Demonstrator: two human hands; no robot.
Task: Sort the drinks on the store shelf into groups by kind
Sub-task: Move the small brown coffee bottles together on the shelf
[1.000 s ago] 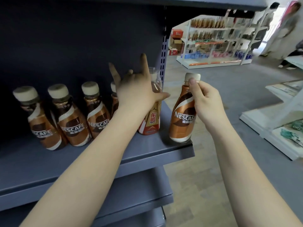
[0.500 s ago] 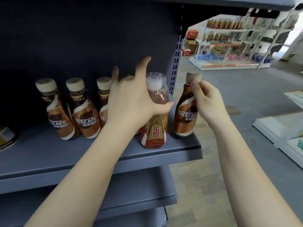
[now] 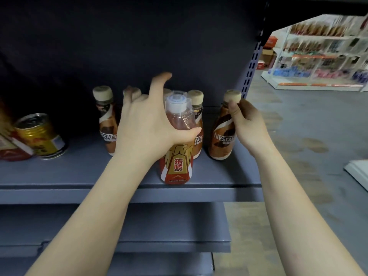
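Observation:
My left hand (image 3: 147,128) grips a clear energy-drink bottle (image 3: 178,156) with a red and gold label and a white cap, standing at the front edge of the grey shelf (image 3: 79,176). My right hand (image 3: 246,126) holds the neck of a brown Nescafe bottle (image 3: 221,140) at the shelf's right end. Behind my left hand stand more Nescafe bottles, one to its left (image 3: 106,124) and one just behind the energy drink (image 3: 197,124); others are partly hidden by my fingers.
A gold can (image 3: 42,136) and part of a red-labelled drink (image 3: 10,154) sit at the shelf's far left. A perforated upright post (image 3: 252,62) bounds the shelf on the right. Lower shelves (image 3: 169,232) lie below. Across the aisle stands another stocked rack (image 3: 322,54).
My left hand has drawn the energy-drink bottle forward to the shelf's front edge. The right hand keeps holding the Nescafe bottle. The view has shifted left, revealing the gold can.

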